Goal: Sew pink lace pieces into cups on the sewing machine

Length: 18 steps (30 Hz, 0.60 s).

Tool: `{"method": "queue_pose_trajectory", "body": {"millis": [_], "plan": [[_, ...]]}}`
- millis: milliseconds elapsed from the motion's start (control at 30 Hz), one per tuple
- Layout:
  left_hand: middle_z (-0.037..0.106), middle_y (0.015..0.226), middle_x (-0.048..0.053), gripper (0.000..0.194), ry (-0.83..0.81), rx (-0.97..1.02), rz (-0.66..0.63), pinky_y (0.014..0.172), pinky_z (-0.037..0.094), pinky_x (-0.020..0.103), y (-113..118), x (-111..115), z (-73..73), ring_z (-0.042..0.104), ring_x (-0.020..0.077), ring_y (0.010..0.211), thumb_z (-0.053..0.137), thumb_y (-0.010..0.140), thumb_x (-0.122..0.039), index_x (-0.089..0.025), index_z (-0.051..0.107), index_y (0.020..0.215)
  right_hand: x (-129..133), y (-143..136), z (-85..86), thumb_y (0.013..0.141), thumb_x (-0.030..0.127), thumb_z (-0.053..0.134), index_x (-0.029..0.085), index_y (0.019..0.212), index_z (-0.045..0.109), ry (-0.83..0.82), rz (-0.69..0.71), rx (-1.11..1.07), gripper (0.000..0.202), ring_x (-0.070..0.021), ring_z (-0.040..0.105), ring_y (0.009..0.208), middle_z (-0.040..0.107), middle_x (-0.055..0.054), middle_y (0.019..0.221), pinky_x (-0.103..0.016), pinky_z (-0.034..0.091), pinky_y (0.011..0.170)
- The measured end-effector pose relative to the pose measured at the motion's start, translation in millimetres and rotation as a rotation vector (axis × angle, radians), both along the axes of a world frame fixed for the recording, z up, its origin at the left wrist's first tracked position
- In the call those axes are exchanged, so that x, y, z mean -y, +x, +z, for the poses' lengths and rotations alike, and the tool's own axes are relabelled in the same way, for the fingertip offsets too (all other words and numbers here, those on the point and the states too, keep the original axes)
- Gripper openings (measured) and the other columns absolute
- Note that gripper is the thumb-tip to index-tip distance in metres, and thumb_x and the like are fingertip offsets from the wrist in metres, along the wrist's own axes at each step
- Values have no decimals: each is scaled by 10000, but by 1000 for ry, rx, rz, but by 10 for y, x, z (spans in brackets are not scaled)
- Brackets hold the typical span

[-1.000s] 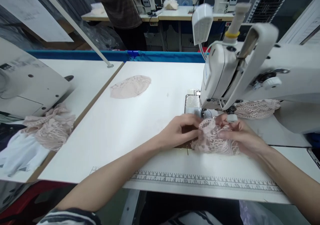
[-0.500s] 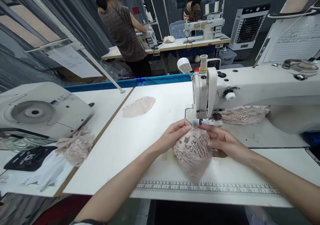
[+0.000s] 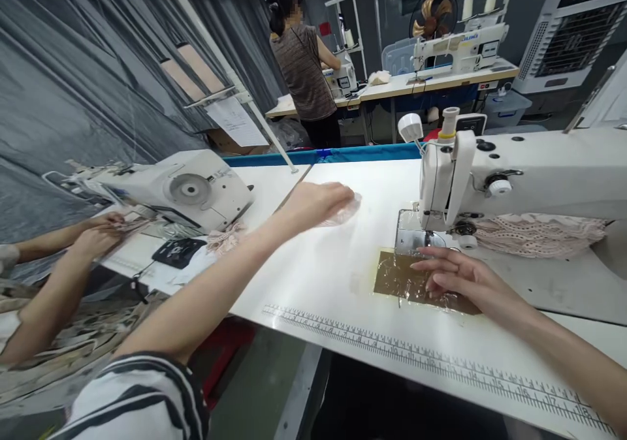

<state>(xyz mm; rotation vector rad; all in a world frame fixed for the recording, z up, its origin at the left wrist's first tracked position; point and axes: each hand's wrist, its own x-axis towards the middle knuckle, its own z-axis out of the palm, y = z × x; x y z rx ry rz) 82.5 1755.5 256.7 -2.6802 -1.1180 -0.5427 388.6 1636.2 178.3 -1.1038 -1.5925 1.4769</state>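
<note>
My left hand reaches over the left part of the white table, its fingers closed at a thin, pale pink lace piece. Most of that piece is hidden beneath the hand, and the fingertips are slightly blurred. At the sewing machine, my right hand hovers with its fingers apart and nothing in them. It is just in front of the metal needle plate, over a brown patch covered with clear film. Folded pink lace lies under the machine arm.
A printed ruler runs along the table's front edge. Left are a second machine, a black item, crumpled pink fabric and another person's hands. Behind, a person stands at another machine. A thread stand rises nearby.
The view has swung left. My left hand has moved from the needle area to the lace piece on the left. My right hand has let go of the lace, which no longer lies before the needle.
</note>
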Motion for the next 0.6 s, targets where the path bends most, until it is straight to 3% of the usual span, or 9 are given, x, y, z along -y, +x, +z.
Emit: {"method": "queue_pose_trajectory", "body": {"millis": [133,233,367,467,600], "plan": [[694,788,18,341,-59,-55,-23,472,392,240,121,390,-550,585,137,579,435,928,-450,-249,667,780,-16,15,-31,855,457,623,263,1331,511,-17,14,-17,526,-227,665,957,591,-101,1309,-462,550,921],[711,903,41,335,-61,-17,84,546,474,266,154,709,-830,638,161,708,420,954,-412,-216,672,853,-30,31,-55,852,462,624,279,1319,527,-23,31,15,511,-229,670,950,593,-93,1309,-471,549,921],[608,1251,137,352,-55,83,325,856,517,425,142,882,-942,586,264,1101,329,988,-294,-155,584,1187,-35,32,-39,849,455,629,280,1276,574,16,41,16,465,-232,679,920,626,-96,1263,-488,556,899],[444,1444,152,472,-173,73,413,1013,422,521,108,801,-983,436,328,1312,367,975,-425,-168,461,1360,-30,22,-13,843,470,631,272,1257,593,12,41,50,460,-230,679,922,643,-97,1236,-476,558,894],[280,1537,126,708,-350,36,457,1116,274,564,-20,555,-1018,248,346,1420,348,908,-658,-214,329,1459,-17,13,3,841,489,624,275,1243,606,7,50,69,455,-227,677,939,645,-92,1236,-443,562,881]]}}
